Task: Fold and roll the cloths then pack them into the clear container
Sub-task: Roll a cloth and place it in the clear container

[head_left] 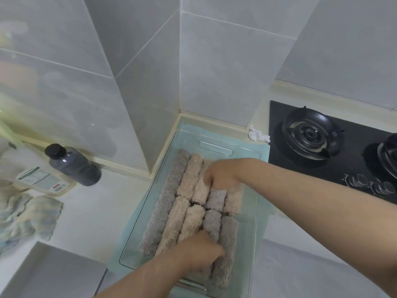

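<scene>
A clear container stands on the counter in the wall corner, on a pale blue mat. Inside lie several rolled cloths in two rows, some grey, some beige. My right hand reaches into the far row, thumb and fingers curled down round the top of a grey roll. In the near row, my left hand curls its fingers over another grey roll. Both hands hide parts of the rolls under them.
A crumpled blue-striped cloth lies loose at the left. Behind it are a dark bottle on its side and a labelled plastic jug. A black gas stove sits right of the container, with a white tissue near it.
</scene>
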Demonstrator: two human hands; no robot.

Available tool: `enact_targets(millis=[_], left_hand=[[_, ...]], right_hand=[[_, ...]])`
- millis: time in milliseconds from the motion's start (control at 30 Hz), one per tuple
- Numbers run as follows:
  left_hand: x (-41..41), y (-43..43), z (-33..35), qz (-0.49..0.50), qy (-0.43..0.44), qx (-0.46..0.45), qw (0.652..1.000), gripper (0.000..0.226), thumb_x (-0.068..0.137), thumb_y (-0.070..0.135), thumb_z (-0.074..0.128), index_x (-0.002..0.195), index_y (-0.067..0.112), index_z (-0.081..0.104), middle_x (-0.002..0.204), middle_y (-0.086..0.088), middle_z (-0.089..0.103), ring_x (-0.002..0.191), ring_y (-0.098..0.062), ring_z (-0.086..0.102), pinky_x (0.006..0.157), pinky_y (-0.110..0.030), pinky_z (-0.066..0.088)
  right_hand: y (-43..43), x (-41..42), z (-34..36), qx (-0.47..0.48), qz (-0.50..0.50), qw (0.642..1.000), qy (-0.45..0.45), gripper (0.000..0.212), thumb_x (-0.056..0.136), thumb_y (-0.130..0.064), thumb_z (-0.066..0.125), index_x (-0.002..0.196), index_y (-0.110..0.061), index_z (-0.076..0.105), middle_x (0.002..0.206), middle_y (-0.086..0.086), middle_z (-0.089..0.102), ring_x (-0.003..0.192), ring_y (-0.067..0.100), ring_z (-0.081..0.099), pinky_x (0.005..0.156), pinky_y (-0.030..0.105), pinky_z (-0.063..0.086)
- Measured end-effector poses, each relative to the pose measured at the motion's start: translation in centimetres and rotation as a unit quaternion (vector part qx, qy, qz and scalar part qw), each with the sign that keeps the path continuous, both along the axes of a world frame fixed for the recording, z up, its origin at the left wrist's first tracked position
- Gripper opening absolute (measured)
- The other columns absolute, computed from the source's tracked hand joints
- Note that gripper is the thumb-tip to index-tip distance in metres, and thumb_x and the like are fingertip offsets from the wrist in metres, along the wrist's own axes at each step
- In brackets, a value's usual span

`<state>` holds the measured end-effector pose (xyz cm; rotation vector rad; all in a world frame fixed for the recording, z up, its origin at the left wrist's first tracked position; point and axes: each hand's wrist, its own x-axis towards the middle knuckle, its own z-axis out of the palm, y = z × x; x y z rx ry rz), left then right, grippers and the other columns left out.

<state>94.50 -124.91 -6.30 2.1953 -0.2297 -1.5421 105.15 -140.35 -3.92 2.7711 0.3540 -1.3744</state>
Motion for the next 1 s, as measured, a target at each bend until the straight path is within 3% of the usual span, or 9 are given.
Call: enact_targets(millis=[100,133,267,433,567,633,733,867,1000], left_hand=[[0.5,0.7,1.1,-0.042,-0.084,-0.013,0.995,0.014,0.085,0.029,0.046,0.078,0.017,0.047,0.078,-0.003,0.050,0.077,-0.026,0.056,0.055,-0.029,0.031],[0.7,1.1,1.2,-0.046,-0.121,-0.007,0.992,0.018,0.085,0.033,0.045,0.076,0.018,0.044,0.078,-0.005,0.051,0.088,-0.031,0.060,0.056,-0.029,0.032],[1.1,2.3,0.7,-0.138,-0.230,0.047,0.962,0.047,0.093,0.045,0.038,0.120,0.009,0.048,0.124,-0.015,0.048,0.117,-0.033,0.044,0.094,-0.040,0.038],[-0.1,2.3,-0.4,-0.087,-0.168,0.056,0.980,0.052,0.086,0.040,0.042,0.125,0.005,0.040,0.128,-0.014,0.041,0.119,-0.032,0.044,0.097,-0.038,0.039],[-0.5,1.6,-0.9,-0.114,-0.210,0.108,0.965,0.069,0.090,0.037,0.041,0.141,-0.007,0.024,0.141,-0.022,0.034,0.128,-0.036,0.037,0.107,-0.039,0.032],[-0.2,1.5,-1.4,-0.078,-0.159,0.107,0.978,0.077,0.091,0.037,0.042,0.146,-0.008,0.012,0.149,-0.025,0.023,0.138,-0.038,0.026,0.113,-0.040,0.024],[0.3,1.4,-1.7,-0.021,-0.084,0.073,0.994,0.084,0.091,0.035,0.046,0.147,-0.009,0.003,0.152,-0.027,0.014,0.142,-0.037,0.020,0.114,-0.038,0.023],[0.3,1.4,-2.3,-0.026,-0.116,0.082,0.990,0.073,0.086,0.030,0.053,0.139,-0.009,0.022,0.142,-0.023,0.038,0.131,-0.033,0.041,0.104,-0.033,0.036],[0.3,0.2,-1.8,-0.060,-0.151,0.104,0.981,0.066,0.088,0.011,0.052,0.140,-0.008,0.017,0.136,-0.020,0.047,0.124,-0.030,0.051,0.096,-0.029,0.043]], right_hand=[[-0.5,1.8,-0.5,-0.012,0.062,0.990,-0.124,0.035,0.090,-0.020,0.040,0.116,-0.014,0.062,0.119,0.006,0.057,0.109,0.028,0.053,0.091,0.043,0.049],[-0.4,2.2,-1.3,-0.038,0.099,0.985,-0.135,0.035,0.091,-0.024,0.039,0.117,-0.017,0.062,0.120,0.004,0.057,0.108,0.027,0.051,0.091,0.043,0.047],[0.3,3.1,-3.2,-0.110,0.185,0.969,-0.122,0.036,0.090,-0.020,0.040,0.120,-0.022,0.060,0.117,-0.002,0.061,0.102,0.024,0.055,0.083,0.033,0.038],[1.6,3.1,-3.2,-0.155,0.185,0.969,-0.061,0.045,0.086,-0.013,0.050,0.130,-0.009,0.056,0.136,0.006,0.041,0.114,0.027,0.045,0.090,0.042,0.049],[2.2,3.5,-3.7,-0.149,0.133,0.979,-0.035,0.053,0.083,-0.010,0.049,0.136,-0.008,0.050,0.141,0.008,0.035,0.108,0.029,0.056,0.080,0.042,0.053],[2.3,3.6,-4.2,-0.144,0.128,0.981,-0.020,0.052,0.082,-0.011,0.048,0.134,-0.007,0.051,0.140,0.011,0.037,0.110,0.027,0.054,0.083,0.043,0.053],[1.7,3.3,-4.5,-0.122,0.121,0.985,-0.030,0.047,0.085,-0.014,0.047,0.132,-0.009,0.053,0.133,0.011,0.041,0.109,0.028,0.055,0.086,0.043,0.053],[-0.1,2.0,-4.6,-0.046,0.161,0.980,-0.103,0.043,0.086,-0.014,0.053,0.129,-0.014,0.054,0.123,0.008,0.045,0.100,0.030,0.057,0.067,0.036,0.050],[-0.9,1.5,-5.2,0.007,0.169,0.976,-0.138,0.050,0.086,-0.009,0.053,0.133,-0.024,0.051,0.121,0.006,0.046,0.097,0.030,0.059,0.067,0.037,0.053]])
